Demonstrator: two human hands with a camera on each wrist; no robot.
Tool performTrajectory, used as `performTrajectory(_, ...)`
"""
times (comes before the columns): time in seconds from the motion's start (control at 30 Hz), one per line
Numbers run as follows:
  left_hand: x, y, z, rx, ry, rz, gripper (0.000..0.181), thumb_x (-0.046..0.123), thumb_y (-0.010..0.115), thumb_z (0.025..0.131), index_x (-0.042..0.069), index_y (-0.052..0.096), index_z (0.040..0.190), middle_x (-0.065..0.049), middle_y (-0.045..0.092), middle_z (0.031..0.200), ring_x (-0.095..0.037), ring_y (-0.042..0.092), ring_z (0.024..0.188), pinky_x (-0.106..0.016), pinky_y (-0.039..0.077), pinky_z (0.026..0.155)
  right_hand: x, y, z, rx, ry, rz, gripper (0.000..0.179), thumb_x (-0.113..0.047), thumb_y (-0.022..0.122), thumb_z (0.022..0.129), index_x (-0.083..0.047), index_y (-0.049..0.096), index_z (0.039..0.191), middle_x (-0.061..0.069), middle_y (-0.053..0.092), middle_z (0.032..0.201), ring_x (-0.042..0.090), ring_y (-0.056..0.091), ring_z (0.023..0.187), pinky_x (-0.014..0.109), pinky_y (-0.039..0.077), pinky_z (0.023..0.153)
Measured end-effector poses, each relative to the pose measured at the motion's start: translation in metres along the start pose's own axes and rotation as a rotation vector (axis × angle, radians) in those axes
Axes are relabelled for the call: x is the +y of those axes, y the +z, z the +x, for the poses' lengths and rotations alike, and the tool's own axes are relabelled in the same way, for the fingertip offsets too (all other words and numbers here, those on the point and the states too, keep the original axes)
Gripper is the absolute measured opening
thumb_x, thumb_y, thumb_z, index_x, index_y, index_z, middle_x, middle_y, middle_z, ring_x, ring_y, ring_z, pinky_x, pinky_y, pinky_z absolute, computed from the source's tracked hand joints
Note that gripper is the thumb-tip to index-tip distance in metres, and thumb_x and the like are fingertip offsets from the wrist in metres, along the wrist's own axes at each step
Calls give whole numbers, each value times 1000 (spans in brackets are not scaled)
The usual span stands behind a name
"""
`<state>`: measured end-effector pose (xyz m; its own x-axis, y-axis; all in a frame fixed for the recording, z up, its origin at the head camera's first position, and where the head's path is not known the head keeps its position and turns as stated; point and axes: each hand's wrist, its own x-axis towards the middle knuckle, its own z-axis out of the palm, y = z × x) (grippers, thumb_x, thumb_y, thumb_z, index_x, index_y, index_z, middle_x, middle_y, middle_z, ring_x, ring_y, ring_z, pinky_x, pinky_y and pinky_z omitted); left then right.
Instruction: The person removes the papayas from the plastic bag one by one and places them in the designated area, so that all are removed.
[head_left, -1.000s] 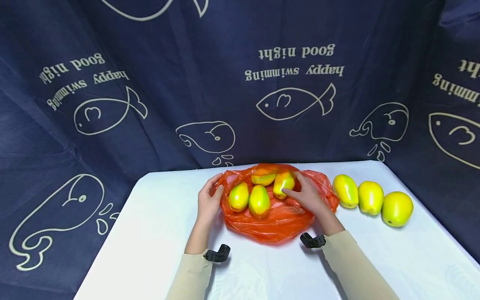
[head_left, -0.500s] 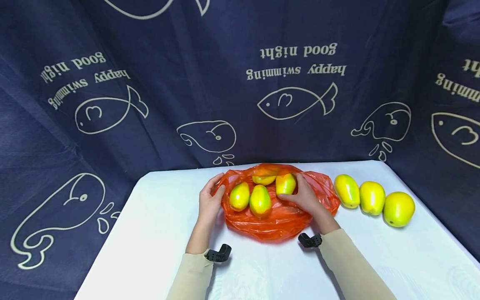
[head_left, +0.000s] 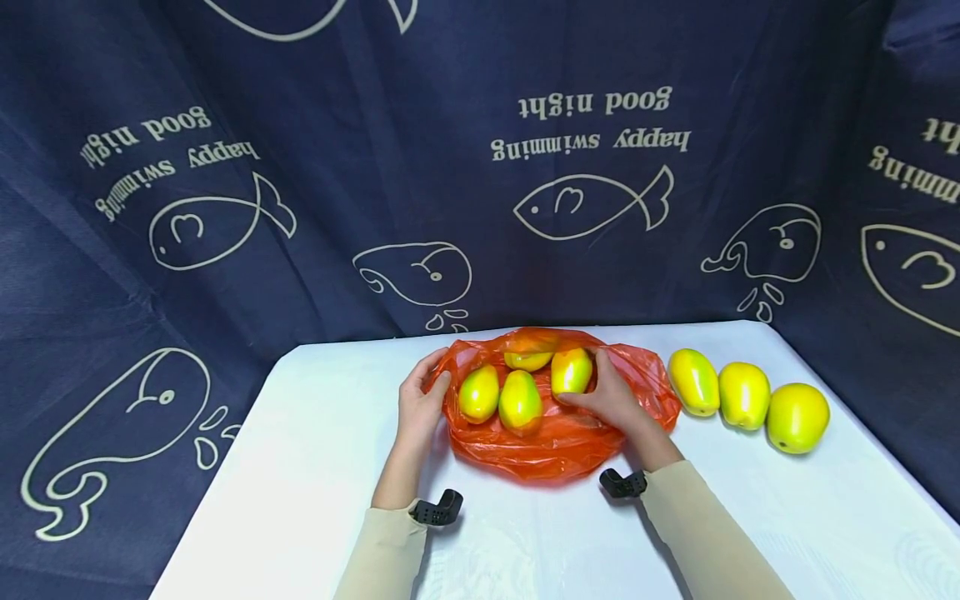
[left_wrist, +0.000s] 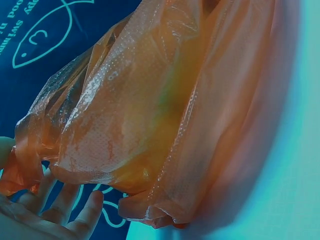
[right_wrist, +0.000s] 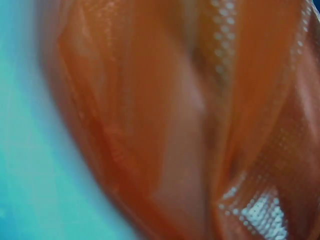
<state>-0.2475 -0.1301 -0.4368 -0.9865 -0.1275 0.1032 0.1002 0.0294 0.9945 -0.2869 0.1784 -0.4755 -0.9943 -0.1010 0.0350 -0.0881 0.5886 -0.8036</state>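
Note:
A red plastic bag [head_left: 517, 457] lies mouth up on the table. Inside it, two yellow-green mangoes, one at the left [head_left: 478, 393] and another mango [head_left: 520, 400] beside it, lie side by side, while a further mango [head_left: 529, 360] behind them is partly covered by the bag's rim. My left hand [head_left: 422, 404] pinches the bag's left edge; in the left wrist view its fingers [left_wrist: 90, 212] show below the orange-tinted film. Reaching into the bag, my right hand [head_left: 617, 393] grips a mango [head_left: 572, 372] between thumb and fingers. Bag film fills most of the right wrist view and hides that hand.
To the right of the bag, three more mangoes stand in a slanting row: a near-bag one [head_left: 693, 382], a middle one [head_left: 743, 396] and a rounder one [head_left: 797, 418]. A dark blue curtain [head_left: 480, 283] hangs behind the white table [head_left: 315, 467].
The mango in my right hand has shifted slightly, with my thumb now lower on it. The bag's back rim has dropped a little over the rear mango. My left hand stays at the bag's edge.

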Motion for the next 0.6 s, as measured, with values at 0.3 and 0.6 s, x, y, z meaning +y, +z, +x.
performTrajectory(0.3,0,1,-1,3,-7,-4,38,16,56,101,21,59,138,-2,59,142,-21,53,133,-40,44,114,-1,-2,-3,-10,54,-34,98,-46,83,77,-11,29,151,16,41,147,36,42,132,57,40,114)
performTrajectory(0.6,-2,1,0,3,2,-11,37,14,56,101,20,59,137,-3,61,140,-21,56,130,-37,46,112,-4,-9,-12,1,-8,-25,106,-45,81,79,-11,20,158,18,30,157,38,35,139,60,34,117)
